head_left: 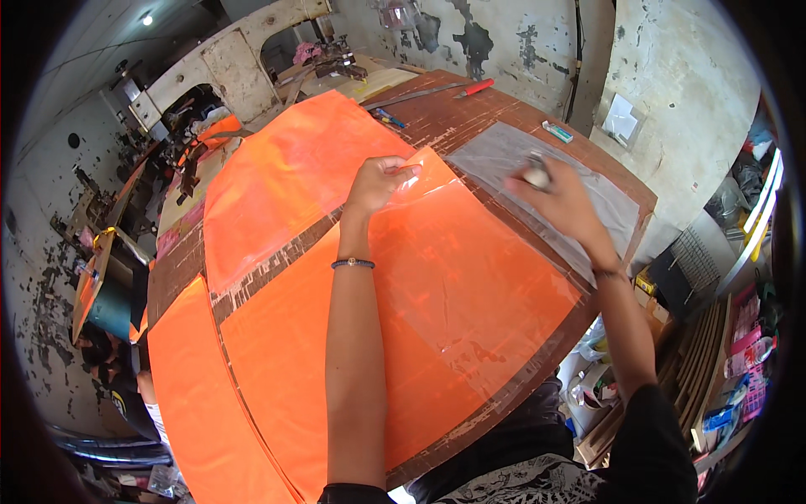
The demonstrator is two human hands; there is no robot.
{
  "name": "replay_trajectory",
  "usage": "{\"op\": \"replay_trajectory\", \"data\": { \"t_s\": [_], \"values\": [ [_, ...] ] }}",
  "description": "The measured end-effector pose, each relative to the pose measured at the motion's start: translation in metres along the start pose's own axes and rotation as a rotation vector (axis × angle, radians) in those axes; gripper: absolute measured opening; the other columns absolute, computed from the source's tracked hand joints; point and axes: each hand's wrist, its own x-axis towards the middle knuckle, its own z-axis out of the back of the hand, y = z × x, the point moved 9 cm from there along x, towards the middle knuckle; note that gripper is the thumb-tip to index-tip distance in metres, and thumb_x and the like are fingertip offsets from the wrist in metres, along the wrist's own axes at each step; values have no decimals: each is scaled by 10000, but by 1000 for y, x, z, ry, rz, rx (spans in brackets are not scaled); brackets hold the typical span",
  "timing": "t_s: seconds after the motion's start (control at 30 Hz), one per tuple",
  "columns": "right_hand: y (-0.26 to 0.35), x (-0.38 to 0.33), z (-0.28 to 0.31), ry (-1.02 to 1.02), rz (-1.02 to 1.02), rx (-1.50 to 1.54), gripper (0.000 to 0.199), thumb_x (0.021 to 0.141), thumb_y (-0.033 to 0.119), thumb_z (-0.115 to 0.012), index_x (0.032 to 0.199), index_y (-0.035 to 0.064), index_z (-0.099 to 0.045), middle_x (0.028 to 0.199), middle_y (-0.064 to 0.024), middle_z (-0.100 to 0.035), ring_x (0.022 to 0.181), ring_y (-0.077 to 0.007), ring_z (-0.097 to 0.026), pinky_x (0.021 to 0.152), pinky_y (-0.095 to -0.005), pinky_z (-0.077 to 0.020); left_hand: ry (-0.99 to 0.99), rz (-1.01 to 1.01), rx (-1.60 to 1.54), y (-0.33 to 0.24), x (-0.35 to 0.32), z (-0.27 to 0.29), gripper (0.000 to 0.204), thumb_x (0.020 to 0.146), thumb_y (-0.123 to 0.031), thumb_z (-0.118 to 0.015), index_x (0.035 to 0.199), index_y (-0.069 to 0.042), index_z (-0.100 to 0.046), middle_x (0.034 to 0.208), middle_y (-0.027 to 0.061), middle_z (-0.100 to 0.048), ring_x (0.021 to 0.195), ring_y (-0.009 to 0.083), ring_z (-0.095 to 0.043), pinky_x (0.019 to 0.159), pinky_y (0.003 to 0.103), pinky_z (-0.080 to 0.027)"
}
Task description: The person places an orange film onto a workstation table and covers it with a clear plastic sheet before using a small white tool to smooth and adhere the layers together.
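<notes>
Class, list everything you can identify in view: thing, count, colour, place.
Flat worn table: one, brown, centre
Large glossy sheets: at least three, orange, on table
Thin plastic sheet: one, clear, over middle orange sheet
Translucent plastic sheet: one or more, grey, table's right
Slim tool: one, red-handled, table's far side
Small box: one, teal and white, near grey sheet
Long slats: several, brown, lower right
Blurred object: one, whitish and dark, above grey sheet
Left hand: one, gripping middle orange sheet's corner
Right hand: one, holding blurred object

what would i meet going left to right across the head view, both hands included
Lower-left orange sheet → left hand → red-handled tool → right hand → wire rack.
</notes>
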Motion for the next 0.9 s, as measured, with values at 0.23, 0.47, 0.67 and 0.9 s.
{"op": "replay_trajectory", "data": {
  "t_s": [0.23,0.47,0.67,0.9],
  "values": [
    [-56,49,-112,329,-59,215,380,761,326,-773,897,13,-607,733,-8,-568,707,-112,-494,679,-302,-431,-111,-65,-119,6,-1,12,180,871,-203,-690,871,-26,-659,762,-15,-611,725,53,-527,664,240,-421],
    [-69,42,-129,363,-198,262,329,770,265,-778,871,47,-553,744,26,-490,699,-94,-432,638,-274,-393,-13,31,-16,15,6,6,307,921,-295,-629,994,-1,-677,843,-44,-607,803,59,-508,744,256,-448],
    [-70,47,-124,329,-98,188,369,756,259,-782,927,-16,-604,746,-38,-585,682,-122,-514,649,-302,-445,-63,49,15,27,11,-2,362,929,-326,-612,1016,19,-681,782,-27,-586,740,61,-489,690,280,-448],
    [-74,47,-128,348,-69,245,365,762,277,-787,908,18,-574,742,15,-487,695,-107,-441,632,-285,-395,-84,127,155,19,16,10,404,850,-415,-686,726,-41,-599,609,-43,-438,577,59,-391,534,263,-361]
  ]
}}
